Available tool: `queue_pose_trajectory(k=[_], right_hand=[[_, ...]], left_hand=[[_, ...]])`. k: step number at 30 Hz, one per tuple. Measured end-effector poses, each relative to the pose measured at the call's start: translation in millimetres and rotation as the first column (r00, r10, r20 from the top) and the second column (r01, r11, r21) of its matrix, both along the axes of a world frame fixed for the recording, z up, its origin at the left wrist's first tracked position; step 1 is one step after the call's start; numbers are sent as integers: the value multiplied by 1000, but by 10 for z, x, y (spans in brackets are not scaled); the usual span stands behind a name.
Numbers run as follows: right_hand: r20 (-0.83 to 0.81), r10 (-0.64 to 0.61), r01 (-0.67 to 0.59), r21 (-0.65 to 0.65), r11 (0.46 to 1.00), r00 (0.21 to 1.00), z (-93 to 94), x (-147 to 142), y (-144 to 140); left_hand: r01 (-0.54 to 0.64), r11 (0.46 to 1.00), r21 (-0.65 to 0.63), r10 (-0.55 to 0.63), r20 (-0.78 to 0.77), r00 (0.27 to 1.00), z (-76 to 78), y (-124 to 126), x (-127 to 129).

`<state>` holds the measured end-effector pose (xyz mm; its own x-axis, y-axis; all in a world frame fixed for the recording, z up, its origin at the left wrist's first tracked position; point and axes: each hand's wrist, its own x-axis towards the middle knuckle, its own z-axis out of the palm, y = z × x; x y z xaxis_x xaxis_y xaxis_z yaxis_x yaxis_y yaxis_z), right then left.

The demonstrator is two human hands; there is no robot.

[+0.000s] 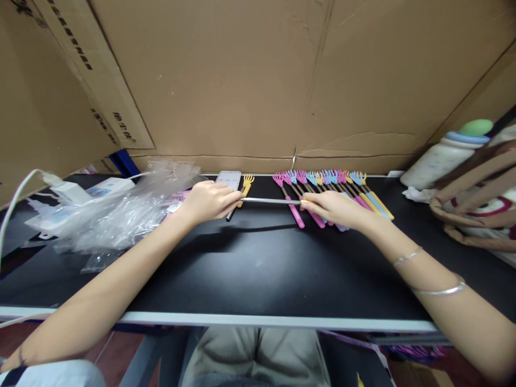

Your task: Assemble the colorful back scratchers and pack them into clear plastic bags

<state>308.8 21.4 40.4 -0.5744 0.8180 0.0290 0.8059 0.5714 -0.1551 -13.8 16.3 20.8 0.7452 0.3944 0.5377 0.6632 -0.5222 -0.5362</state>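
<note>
A back scratcher with a thin silver rod (pixel 270 201) is stretched level between my hands above the black table. My left hand (pixel 213 201) is closed around its left end and hides it. At the right end, the fingers of my right hand (pixel 328 207) pinch a yellow part. Behind and under my right hand lies a row of several back scratchers (pixel 296 212) with pink, blue, purple and yellow claws and handles. Just beyond my left fingers, a yellow claw (pixel 248 180) rests on the table beside a short dark rod (pixel 234 210).
A phone (pixel 229 178) showing a timer stands behind my left hand. Clear plastic bags (pixel 121 215) and a power strip (pixel 110 187) lie to the left. On the right are a white bottle (pixel 441 161) and a brown-handled bag (pixel 455 207). Cardboard (pixel 242 80) walls the back.
</note>
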Motion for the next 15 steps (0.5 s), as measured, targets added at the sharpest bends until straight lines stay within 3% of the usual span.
queue_pose_trajectory(k=[5, 10, 15], right_hand=[[-61, -18, 17, -14, 1000, 998, 85, 59, 2], [-116, 9, 14, 192, 981, 993, 130, 241, 143], [-100, -5, 28, 234, 972, 995, 64, 271, 185]], left_hand=[[47, 998, 36, -48, 28, 998, 99, 6, -61], [8, 996, 91, -12, 50, 999, 174, 32, -185], [10, 992, 129, -18, 59, 998, 115, 87, -246]])
